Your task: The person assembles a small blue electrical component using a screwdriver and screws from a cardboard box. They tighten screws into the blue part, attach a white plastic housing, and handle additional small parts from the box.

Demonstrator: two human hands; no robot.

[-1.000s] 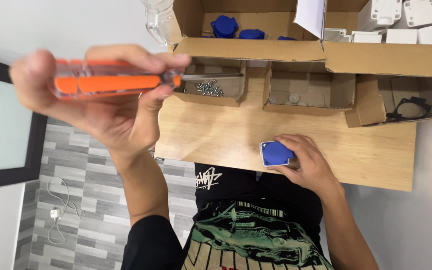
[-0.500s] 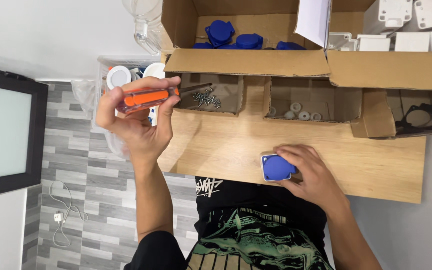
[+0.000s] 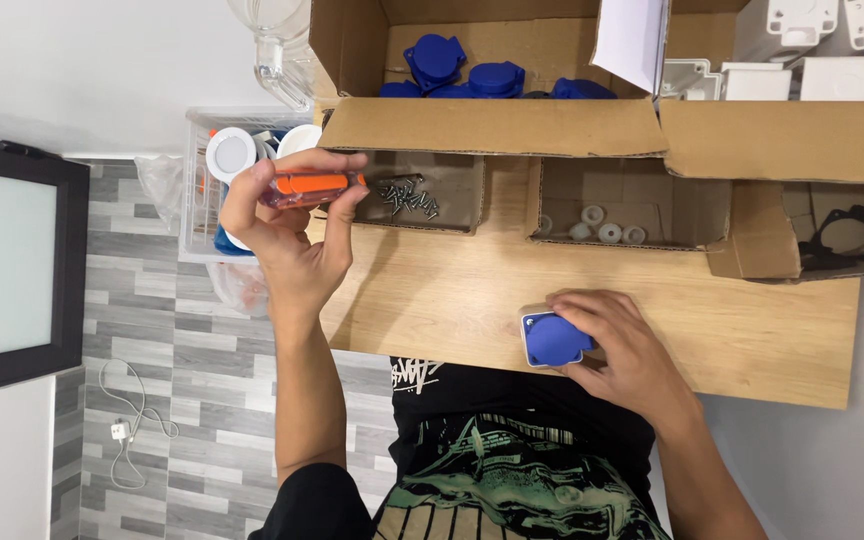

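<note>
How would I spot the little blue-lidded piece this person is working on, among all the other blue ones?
Start at the wooden table and follow its near edge, closest to the person's body. There the right hand rests on a small blue-lidded socket. It lies alone on the bare wood, while the other blue caps sit in the far cardboard box.

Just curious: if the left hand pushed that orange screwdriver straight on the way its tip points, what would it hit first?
The left hand aims the screwdriver at the screws in a small cardboard box. It would likely meet those screws first, though its height above them is unclear.
</note>
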